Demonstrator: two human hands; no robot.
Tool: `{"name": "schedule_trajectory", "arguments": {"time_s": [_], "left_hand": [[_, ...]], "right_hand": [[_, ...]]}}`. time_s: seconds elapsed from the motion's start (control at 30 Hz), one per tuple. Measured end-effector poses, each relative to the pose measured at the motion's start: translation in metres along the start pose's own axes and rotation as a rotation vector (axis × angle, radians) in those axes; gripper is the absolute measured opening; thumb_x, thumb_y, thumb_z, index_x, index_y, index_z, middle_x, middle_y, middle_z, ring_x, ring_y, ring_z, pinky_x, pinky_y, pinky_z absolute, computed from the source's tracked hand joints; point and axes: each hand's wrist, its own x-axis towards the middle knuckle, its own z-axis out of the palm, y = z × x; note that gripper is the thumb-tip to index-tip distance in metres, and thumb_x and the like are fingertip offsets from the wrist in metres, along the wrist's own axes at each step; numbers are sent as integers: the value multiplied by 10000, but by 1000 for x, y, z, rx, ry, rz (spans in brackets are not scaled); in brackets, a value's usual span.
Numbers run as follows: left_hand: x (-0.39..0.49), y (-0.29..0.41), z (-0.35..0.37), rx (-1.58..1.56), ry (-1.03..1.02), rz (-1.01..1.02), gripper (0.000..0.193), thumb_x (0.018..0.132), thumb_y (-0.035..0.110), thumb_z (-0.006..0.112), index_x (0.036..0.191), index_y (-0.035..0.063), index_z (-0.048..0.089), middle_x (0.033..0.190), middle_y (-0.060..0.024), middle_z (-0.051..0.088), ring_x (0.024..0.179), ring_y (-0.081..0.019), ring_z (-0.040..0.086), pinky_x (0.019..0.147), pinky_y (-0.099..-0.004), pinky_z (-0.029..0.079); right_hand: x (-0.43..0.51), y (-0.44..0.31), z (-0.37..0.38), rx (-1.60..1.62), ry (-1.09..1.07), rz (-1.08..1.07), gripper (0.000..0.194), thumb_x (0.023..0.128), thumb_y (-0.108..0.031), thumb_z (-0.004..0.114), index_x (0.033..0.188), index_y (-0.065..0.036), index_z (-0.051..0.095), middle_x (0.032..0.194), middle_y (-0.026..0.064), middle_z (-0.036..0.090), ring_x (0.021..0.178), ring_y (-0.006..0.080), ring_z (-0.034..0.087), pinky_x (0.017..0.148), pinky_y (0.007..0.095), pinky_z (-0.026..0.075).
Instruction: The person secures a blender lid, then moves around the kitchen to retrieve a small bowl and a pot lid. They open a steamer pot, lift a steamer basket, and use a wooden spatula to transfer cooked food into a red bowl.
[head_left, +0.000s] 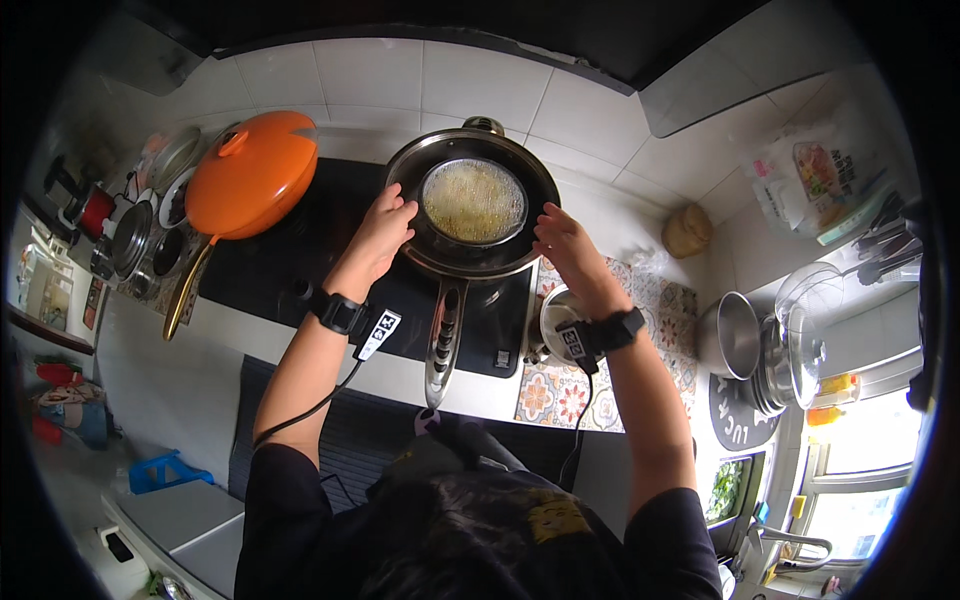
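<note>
A deep dark frying pan (405, 161) stands on the black glass cooktop (345, 187), its long metal handle (441, 345) pointing toward me. Frothy yellowish liquid (475, 201) covers a round area in the middle of the pan. My left hand (381, 231) is at the pan's left rim, fingers loosely bent and holding nothing visible. Opposite it, my right hand (571, 247) is by the right rim, fingers slightly curled and also without anything visible in them. Whether either hand touches the rim, I cannot tell.
An orange lidded pan (259, 176) with a gold handle sits on the left. Beneath my right forearm is a metal pot (551, 330) on patterned tile-look covering (574, 401). Metal bowls (731, 337) stand at the right. A dark range hood (420, 19) overhangs the wall.
</note>
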Motion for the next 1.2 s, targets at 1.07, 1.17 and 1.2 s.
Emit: {"name": "schedule_trajectory", "arguments": {"time_s": [1.07, 1.17, 1.2], "left_hand": [[41, 70, 3, 250, -260, -41, 290, 894, 36, 457, 1165, -52, 403, 1060, -146, 513, 899, -230, 607, 755, -389, 573], [11, 84, 14, 196, -329, -5, 339, 900, 50, 457, 1199, -69, 353, 1083, -171, 493, 897, -237, 607, 756, -384, 577], [2, 87, 19, 186, -358, -5, 349, 906, 58, 454, 1211, -68, 342, 1092, -175, 490, 910, -236, 605, 766, -385, 574]], "right_hand": [[37, -43, -12, 57, -94, 93, 285, 889, -35, 502, 1144, 92, 529, 1004, 116, 605, 852, 178, 611, 779, 273, 521], [-2, -68, -18, 103, -129, 9, 315, 894, -36, 489, 1179, 94, 515, 1030, 125, 608, 914, 185, 602, 835, 291, 499], [-13, -73, -20, 81, -92, 6, 311, 896, -39, 484, 1175, 92, 521, 1036, 123, 610, 931, 186, 597, 846, 294, 494]]}}
